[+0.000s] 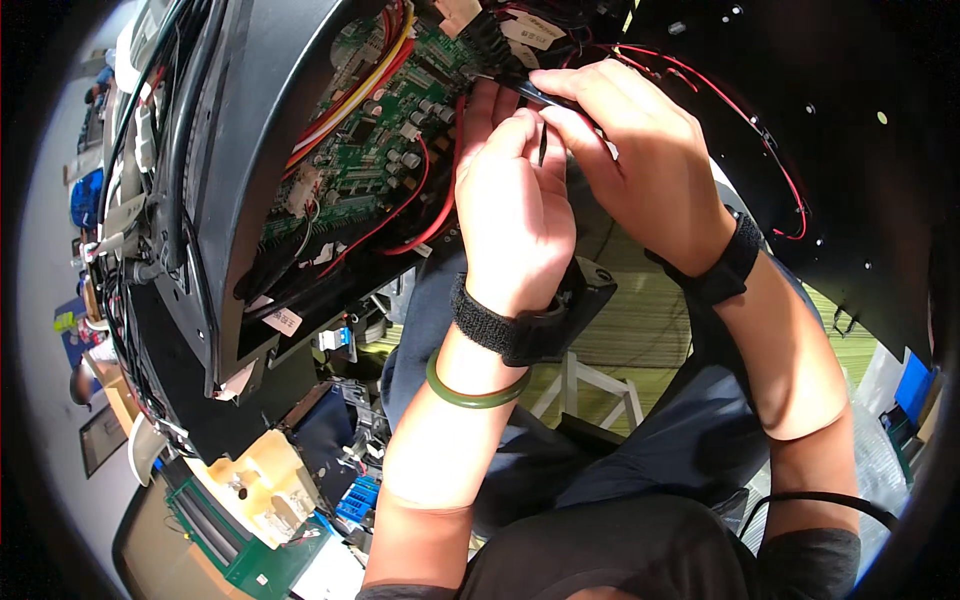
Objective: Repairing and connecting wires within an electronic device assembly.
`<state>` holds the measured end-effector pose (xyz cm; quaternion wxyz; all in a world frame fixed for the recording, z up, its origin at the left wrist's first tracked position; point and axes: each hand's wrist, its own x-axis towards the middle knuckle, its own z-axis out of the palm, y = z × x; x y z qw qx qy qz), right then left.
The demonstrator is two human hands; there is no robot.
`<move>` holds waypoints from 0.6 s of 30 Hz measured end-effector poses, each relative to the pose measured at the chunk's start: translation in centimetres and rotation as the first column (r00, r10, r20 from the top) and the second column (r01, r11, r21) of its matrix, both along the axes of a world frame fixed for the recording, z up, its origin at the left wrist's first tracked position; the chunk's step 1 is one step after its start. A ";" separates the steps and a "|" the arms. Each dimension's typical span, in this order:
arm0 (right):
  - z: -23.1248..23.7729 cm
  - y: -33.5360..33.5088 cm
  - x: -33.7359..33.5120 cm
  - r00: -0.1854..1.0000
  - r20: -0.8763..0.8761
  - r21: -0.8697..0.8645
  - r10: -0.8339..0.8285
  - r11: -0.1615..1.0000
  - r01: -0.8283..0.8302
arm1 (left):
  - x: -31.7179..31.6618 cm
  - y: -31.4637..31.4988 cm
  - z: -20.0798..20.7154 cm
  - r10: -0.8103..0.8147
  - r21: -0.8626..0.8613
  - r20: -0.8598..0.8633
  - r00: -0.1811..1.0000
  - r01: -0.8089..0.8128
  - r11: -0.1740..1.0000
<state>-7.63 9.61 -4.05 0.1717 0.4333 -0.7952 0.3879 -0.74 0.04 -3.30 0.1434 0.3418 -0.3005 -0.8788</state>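
Note:
My right hand (pixel 640 135) grips a slim black-handled tool (pixel 530 92) with a narrow metal tip; its exact kind does not show. The tip points left toward a cluster of black connectors and wires (pixel 485 45) at the edge of a green circuit board (pixel 350 150). Close under it, my left hand (pixel 515 185) is turned palm up. Its thumb and fingers are curled together, and some fingertips pass behind a red cable (pixel 450 200). A short dark pointed piece (pixel 543 145) sticks out by these fingers; what they pinch is mostly hidden.
The board sits inside a black housing (pixel 270 90), with a bundle of coloured wires (pixel 350 95) across it. A black panel (pixel 830 130) with a thin red wire stands at right. Cables (pixel 180 150) hang outside the housing. Lower left are a green bin (pixel 215 530) and blue parts (pixel 358 497).

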 end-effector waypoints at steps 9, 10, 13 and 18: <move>-0.1 0.5 -0.1 0.998 -0.008 -0.044 -0.061 0.997 0.061 | 0.7 0.0 -1.5 -0.157 -0.359 -0.088 0.984 0.115 0.926; -0.1 0.7 -0.2 0.999 -0.012 -0.034 -0.053 0.998 0.052 | 0.8 -0.1 -1.1 -0.161 -0.361 -0.086 0.983 0.120 0.925; -0.2 0.9 -0.4 0.999 -0.014 -0.023 -0.047 0.999 0.047 | 1.2 -0.6 -0.3 -0.261 -0.887 0.396 0.881 0.440 0.139; 0.1 0.6 -0.5 1.000 -0.012 -0.032 -0.013 0.999 0.013 | 0.9 -0.4 -1.2 -0.247 -0.896 0.284 0.927 0.348 0.277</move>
